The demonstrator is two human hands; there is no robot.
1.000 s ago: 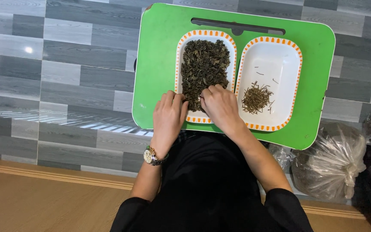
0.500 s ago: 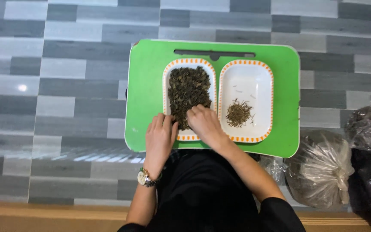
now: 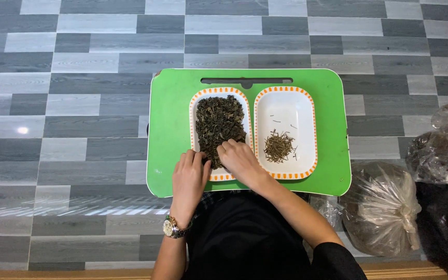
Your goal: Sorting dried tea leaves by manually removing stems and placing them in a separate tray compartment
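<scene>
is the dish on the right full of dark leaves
No, the right dish holds only a small pile of thin stems.

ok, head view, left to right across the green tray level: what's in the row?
Grey plank floor → green tray edge → left dish of dark dried leaves → right dish with a small heap of thin stems → clear plastic bags at the far right.

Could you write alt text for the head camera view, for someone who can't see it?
Seen from above, a person's left hand and right hand pick through dark dried leaves in a white orange-rimmed dish on a green lap tray. A matching dish beside it holds a small pile of thin stems. Clear plastic bags sit on the grey tiled floor.
</scene>
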